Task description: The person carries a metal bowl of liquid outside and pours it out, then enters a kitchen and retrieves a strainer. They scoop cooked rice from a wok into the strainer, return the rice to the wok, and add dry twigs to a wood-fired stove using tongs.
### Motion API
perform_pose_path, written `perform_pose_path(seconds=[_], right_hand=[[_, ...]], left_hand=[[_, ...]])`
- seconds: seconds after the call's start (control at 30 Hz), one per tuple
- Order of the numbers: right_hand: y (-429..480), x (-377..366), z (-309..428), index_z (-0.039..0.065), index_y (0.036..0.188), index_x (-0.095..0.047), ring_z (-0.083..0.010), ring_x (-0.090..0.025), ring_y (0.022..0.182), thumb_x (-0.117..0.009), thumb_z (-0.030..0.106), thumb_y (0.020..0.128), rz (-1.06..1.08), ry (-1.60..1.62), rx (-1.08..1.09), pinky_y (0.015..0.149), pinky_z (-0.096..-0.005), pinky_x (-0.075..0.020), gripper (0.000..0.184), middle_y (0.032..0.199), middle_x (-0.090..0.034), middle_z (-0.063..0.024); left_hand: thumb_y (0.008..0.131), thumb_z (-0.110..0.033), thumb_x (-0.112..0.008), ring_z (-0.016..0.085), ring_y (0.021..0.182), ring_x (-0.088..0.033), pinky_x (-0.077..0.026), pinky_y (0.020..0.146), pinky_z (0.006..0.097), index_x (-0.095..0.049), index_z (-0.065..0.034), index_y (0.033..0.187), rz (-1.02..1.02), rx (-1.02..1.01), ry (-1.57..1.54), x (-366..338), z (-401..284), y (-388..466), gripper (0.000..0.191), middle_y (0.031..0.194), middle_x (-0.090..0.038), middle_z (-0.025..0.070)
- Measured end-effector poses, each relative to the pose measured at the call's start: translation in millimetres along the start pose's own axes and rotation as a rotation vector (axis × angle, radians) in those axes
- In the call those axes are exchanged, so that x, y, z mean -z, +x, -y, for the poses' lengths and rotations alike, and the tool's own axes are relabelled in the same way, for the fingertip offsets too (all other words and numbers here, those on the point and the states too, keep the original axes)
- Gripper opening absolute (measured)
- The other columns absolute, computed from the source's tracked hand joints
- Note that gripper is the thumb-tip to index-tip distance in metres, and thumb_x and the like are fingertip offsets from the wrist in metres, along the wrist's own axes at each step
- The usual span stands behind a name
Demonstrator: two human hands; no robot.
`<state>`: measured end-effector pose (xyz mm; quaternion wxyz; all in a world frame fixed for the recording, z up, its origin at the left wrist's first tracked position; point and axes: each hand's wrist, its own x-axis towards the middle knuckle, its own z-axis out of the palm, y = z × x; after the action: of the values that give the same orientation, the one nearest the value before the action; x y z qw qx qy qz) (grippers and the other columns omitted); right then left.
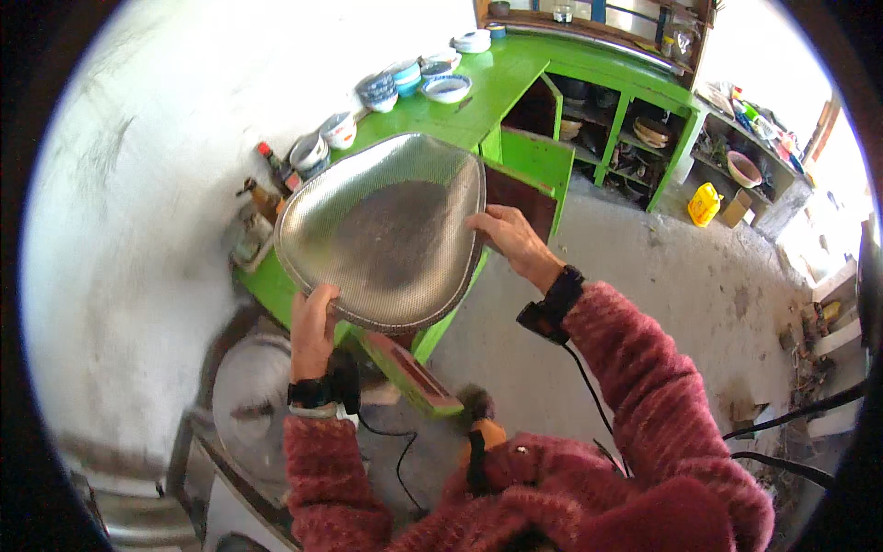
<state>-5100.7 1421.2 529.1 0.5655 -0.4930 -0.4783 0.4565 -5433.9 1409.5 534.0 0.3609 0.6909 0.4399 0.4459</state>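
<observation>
A shallow round metal mesh strainer basket [393, 234] is held up in front of me, its inside facing me. Its rim looks bent out of round, and a darker patch covers the middle. My left hand [314, 328] grips the rim at the lower left, thumb over the edge. On the right side my right hand [514, 238] pinches the rim, with the fingers behind it. Beneath and beyond the basket runs a green cabinet top [510, 83], partly hidden by it.
Stacked bowls [378, 92], a blue-rimmed bowl [446, 88] and bottles [265, 200] line the wall. Green cabinet doors [528, 159] hang open on the right; another door [414, 383] juts out below. A large round lid [252, 400] lies lower left. A yellow jug [704, 205] stands on the floor.
</observation>
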Motion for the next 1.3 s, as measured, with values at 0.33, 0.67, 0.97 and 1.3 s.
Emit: perform_pose_path(seconds=[0.33, 0.67, 0.97, 1.3], right_hand=[[161.8, -56.4, -23.5, -0.007, 0.090, -0.063, -0.0119, -0.047, 0.071, -0.061, 0.028, 0.082, -0.058, -0.133, -0.079, 0.063, -0.0270, -0.0380, 0.035, 0.077, -0.056, -0.0032], [247.0, -95.8, -56.3, -0.010, 0.089, -0.062, -0.0223, -0.058, 0.076, -0.057, 0.035, 0.078, -0.184, -0.129, 0.019, 0.068, -0.0370, -0.0466, 0.047, 0.079, -0.064, -0.0181], [205.4, -78.1, -49.0, -0.013, 0.102, -0.052, -0.0321, -0.062, 0.089, -0.061, 0.041, 0.081, -0.084, -0.226, 0.047, 0.075, -0.0394, -0.0487, 0.058, 0.094, -0.062, -0.0286], [-115.9, 98.5, -31.8, -0.003, 0.092, -0.056, -0.0201, -0.060, 0.067, -0.056, 0.022, 0.081, -0.150, -0.299, 0.072, 0.059, -0.0364, -0.0473, 0.027, 0.075, -0.063, -0.0145]], left_hand=[[0.075, 0.010, -0.056, 0.011, 0.071, -0.048, -0.037, 0.056, 0.0241, -0.052, -0.0053, 0.114, 0.037, -0.144, -0.010, 58.0, 120.8, 171.1, 0.042, 0.090, -0.049, 0.0039], [0.086, -0.005, -0.051, 0.007, 0.070, -0.044, -0.036, 0.057, 0.0207, -0.052, -0.0062, 0.120, 0.082, -0.098, -0.088, 86.2, 173.6, 253.3, 0.035, 0.094, -0.048, 0.0019], [0.089, -0.006, -0.046, 0.027, 0.122, -0.040, -0.044, 0.091, 0.0370, -0.033, -0.0113, 0.140, 0.081, -0.228, 0.114, 91.7, 150.0, 245.8, 0.053, 0.142, -0.031, 0.0097], [0.087, -0.050, -0.052, 0.037, 0.124, -0.038, -0.029, 0.101, 0.0571, -0.043, -0.0187, 0.135, -0.105, 0.268, -0.243, 27.9, 33.6, 138.2, 0.058, 0.135, -0.044, 0.0115]])
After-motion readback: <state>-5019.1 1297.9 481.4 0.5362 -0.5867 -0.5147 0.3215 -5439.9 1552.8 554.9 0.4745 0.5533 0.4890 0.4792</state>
